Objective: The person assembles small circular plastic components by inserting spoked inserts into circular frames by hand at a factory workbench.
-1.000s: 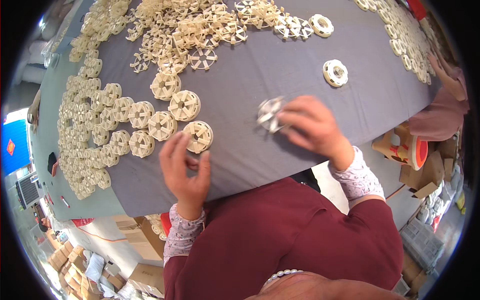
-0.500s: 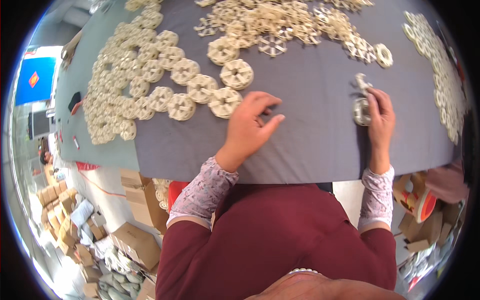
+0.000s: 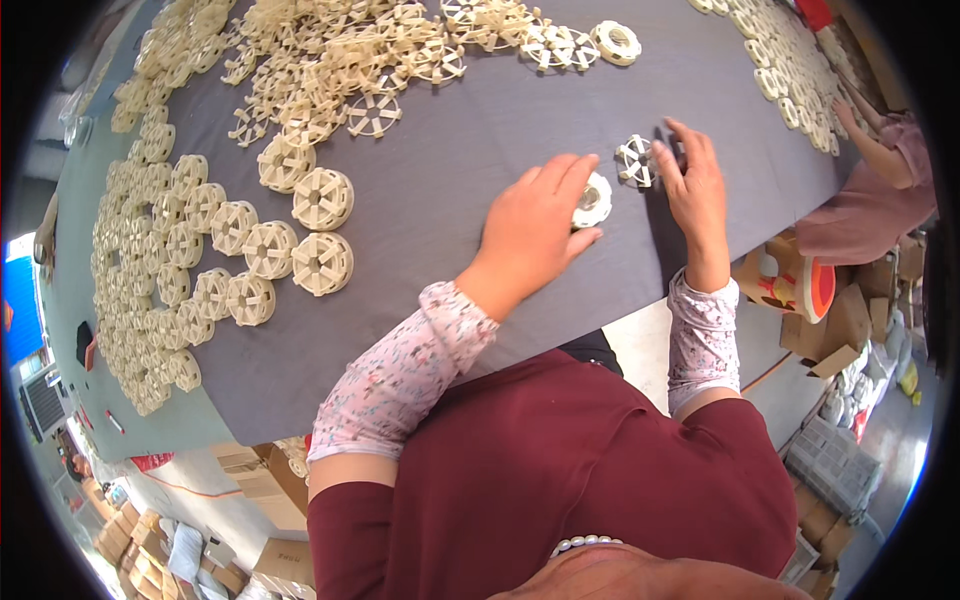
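Note:
My left hand (image 3: 533,222) curves around a cream plastic ring (image 3: 594,200) on the grey cloth, fingers on its far side and thumb on its near side. The hand covers part of the ring. Just beyond it lies a flat cream spoked wheel piece (image 3: 635,162). My right hand (image 3: 694,185) is right beside that piece, thumb and fingers apart, with its thumb tip close to the rim. Whether the thumb touches it I cannot tell. Left of my hands sit several round spoked wheels (image 3: 322,264), thicker than the flat piece.
A heap of loose spoked pieces (image 3: 340,60) covers the far side of the table, with a single ring (image 3: 615,43) at its right end. More wheels (image 3: 790,75) lie at the far right, near another person's arm (image 3: 880,140). A patterned round tub (image 3: 790,282) stands by the table edge.
The view has turned, so the table appears shifted left. My left hand has left the wheels and come around the ring. My right hand has moved off the ring to beside the spoked piece.

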Motion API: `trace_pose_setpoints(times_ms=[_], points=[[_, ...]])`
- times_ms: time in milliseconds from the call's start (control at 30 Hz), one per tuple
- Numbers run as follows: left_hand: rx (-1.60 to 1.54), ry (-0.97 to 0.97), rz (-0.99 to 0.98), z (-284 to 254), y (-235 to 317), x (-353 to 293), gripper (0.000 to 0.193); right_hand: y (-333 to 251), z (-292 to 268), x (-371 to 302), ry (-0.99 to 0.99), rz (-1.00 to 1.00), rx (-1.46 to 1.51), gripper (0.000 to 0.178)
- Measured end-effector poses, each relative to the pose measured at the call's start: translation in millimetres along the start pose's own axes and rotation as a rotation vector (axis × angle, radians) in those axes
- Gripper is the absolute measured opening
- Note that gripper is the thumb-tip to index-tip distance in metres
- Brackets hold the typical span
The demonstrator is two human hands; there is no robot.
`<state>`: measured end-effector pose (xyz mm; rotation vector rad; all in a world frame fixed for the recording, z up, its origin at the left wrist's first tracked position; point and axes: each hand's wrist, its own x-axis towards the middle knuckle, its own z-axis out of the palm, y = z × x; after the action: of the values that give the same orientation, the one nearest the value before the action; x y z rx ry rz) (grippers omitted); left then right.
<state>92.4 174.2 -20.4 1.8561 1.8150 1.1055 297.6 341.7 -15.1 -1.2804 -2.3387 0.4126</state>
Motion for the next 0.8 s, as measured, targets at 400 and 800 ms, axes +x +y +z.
trace_pose_setpoints(times_ms=[400,800], points=[[-0.156,0.113,-0.192,-31,5,-64,0.084,-66,-18,-27,-0.289,-0.459,0.385,0.047],[-0.735,0.230,-0.215,-56,17,-56,0.057,-113,18,-55,-0.452,0.060,1.508,0.039]])
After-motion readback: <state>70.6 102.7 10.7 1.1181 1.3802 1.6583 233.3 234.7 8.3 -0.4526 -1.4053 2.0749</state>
